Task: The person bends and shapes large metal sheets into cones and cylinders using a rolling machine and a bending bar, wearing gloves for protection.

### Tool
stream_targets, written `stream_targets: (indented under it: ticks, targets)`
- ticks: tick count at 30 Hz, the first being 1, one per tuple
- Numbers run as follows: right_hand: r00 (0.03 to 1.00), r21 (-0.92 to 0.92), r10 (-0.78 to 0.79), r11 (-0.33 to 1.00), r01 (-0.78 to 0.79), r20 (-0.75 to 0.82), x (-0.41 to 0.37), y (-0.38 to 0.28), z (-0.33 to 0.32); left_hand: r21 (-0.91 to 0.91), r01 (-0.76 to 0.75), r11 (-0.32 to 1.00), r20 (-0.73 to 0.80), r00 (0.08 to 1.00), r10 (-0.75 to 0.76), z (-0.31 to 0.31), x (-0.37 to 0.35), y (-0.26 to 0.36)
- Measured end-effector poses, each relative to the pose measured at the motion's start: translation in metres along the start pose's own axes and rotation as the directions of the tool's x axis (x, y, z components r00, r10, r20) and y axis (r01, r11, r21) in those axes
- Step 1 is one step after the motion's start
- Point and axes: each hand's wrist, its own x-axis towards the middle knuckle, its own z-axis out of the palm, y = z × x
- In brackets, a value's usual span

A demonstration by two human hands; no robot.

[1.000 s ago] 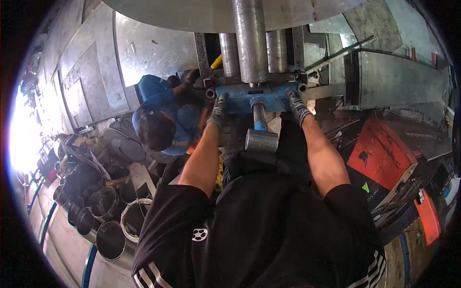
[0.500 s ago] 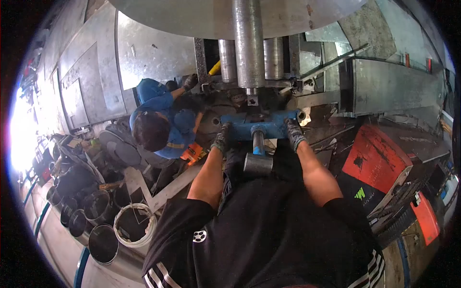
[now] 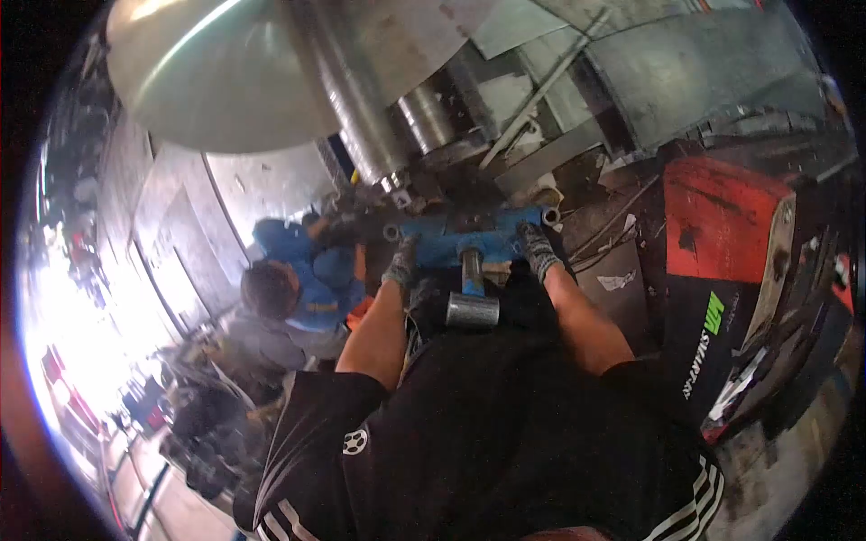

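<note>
Holding blue metal frame [image 3: 442,248] just above centre | clamping fingers of left hand [image 3: 400,261] on its left end, of right hand [image 3: 538,252] on its right | with steel cylinder [image 3: 474,311] below, steel shaft [image 3: 356,108] upper left, co-worker [image 3: 307,302] left of centre

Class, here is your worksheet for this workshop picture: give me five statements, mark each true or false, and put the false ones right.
1. The left hand and right hand both wear gloves. True.
2. Both hands are on the blue metal frame. True.
3. The short metal cylinder is on the frame's far side from the wearer. False: the cylinder is on the near side.
4. The co-worker in blue is on the wearer's right. False: the co-worker is on the left.
5. The black shirt bears a football motif. True.
</note>
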Motion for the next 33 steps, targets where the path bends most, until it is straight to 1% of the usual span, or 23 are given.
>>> stream_targets:
  ticks: [1,3,5,8,9,10,11,12,13,14,15,16,17,18,19,20,21,22,23,26,27,30,33]
  targets:
    - [0.972,-0.042,-0.168,0.986,0.164,-0.163,0.002,0.042,0.024,0.027,-0.005,1.000,0.000,1.000,0.005,0.005,0.001,0.021]
    - [0.972,0.040,-0.133,0.989,0.143,-0.196,-0.024,0.069,0.013,0.080,-0.023,0.997,0.021,1.000,0.021,0.021,0.011,0.054]
    - [0.964,0.212,-0.081,0.968,0.136,-0.253,-0.059,0.093,-0.002,0.147,-0.083,0.986,0.058,0.995,0.075,0.038,0.027,0.083]
    - [0.924,0.458,-0.023,0.864,0.211,-0.382,-0.119,0.133,-0.007,0.245,-0.188,0.951,0.163,0.975,0.151,0.066,0.058,0.131]
    - [0.906,0.515,0.012,0.826,0.230,-0.423,-0.136,0.144,-0.005,0.207,-0.162,0.965,0.194,0.973,0.122,0.078,0.070,0.146]
    - [0.890,0.564,0.064,0.794,0.229,-0.452,-0.154,0.154,-0.003,-0.054,0.045,0.998,0.241,0.970,-0.031,0.104,0.100,0.152]
    - [0.876,0.592,0.178,0.794,0.142,-0.449,-0.162,0.164,-0.001,-0.293,0.266,0.918,0.282,0.942,-0.182,0.129,0.129,0.160]
    - [0.850,0.624,0.289,0.779,0.058,-0.440,-0.168,0.175,0.003,-0.498,0.461,0.734,0.397,0.874,-0.280,0.143,0.143,0.174]
    - [0.862,0.572,0.363,0.813,-0.107,-0.355,-0.186,0.177,-0.007,-0.628,0.622,0.467,0.501,0.783,-0.369,0.156,0.158,0.189]
    - [0.854,0.503,0.444,0.822,-0.267,-0.272,-0.206,0.175,-0.017,-0.408,0.309,0.859,0.401,0.906,-0.135,0.159,0.159,0.208]
    - [0.842,0.513,0.454,0.817,-0.264,-0.290,-0.229,0.163,-0.042,-0.096,-0.133,0.986,0.383,0.910,0.160,0.160,0.165,0.232]
    - [0.829,0.792,0.525,0.582,-0.183,-0.195,-0.254,0.143,-0.073,-0.085,-0.161,0.983,0.384,0.905,0.181,0.161,0.172,0.256]
    - [0.825,0.895,0.544,0.430,-0.119,-0.151,-0.262,0.138,-0.086,0.133,-0.334,0.933,0.445,0.861,0.245,0.162,0.175,0.282]
    - [0.820,0.964,0.562,0.261,-0.052,-0.108,-0.271,0.132,-0.099,0.329,-0.497,0.803,0.511,0.808,0.291,0.163,0.181,0.311]
    - [0.740,0.972,0.670,-0.208,0.111,0.059,-0.270,0.134,-0.101,0.488,-0.627,0.608,0.583,0.752,0.307,0.166,0.185,0.336]
    - [0.717,0.878,0.679,-0.428,0.214,0.157,-0.266,0.141,-0.095,0.603,-0.710,0.364,0.654,0.701,0.285,0.168,0.190,0.357]
    - [0.686,0.725,0.682,-0.604,0.332,0.254,-0.263,0.148,-0.087,0.647,-0.757,0.089,0.719,0.645,0.260,0.169,0.195,0.378]
    - [0.741,0.657,0.627,-0.668,0.351,0.242,-0.261,0.163,-0.071,0.632,-0.770,0.090,0.733,0.631,0.255,0.173,0.203,0.393]
    - [0.792,0.586,0.570,-0.726,0.361,0.218,-0.258,0.174,-0.059,0.611,-0.773,0.170,0.729,0.633,0.260,0.176,0.213,0.405]
    - [0.758,0.614,0.634,-0.662,0.430,0.152,-0.236,0.186,-0.041,0.505,-0.726,0.468,0.710,0.657,0.253,0.182,0.244,0.440]
    - [0.849,0.462,0.489,-0.811,0.359,0.200,-0.258,0.158,-0.105,0.465,-0.702,0.540,0.710,0.660,0.246,0.183,0.257,0.448]
    - [0.822,0.420,0.532,-0.805,0.418,0.201,-0.248,0.162,-0.148,0.393,-0.624,0.676,0.718,0.667,0.198,0.178,0.294,0.469]
    - [0.787,0.424,0.581,-0.779,0.462,0.210,-0.217,0.178,-0.192,0.339,-0.564,0.753,0.721,0.670,0.178,0.177,0.350,0.486]
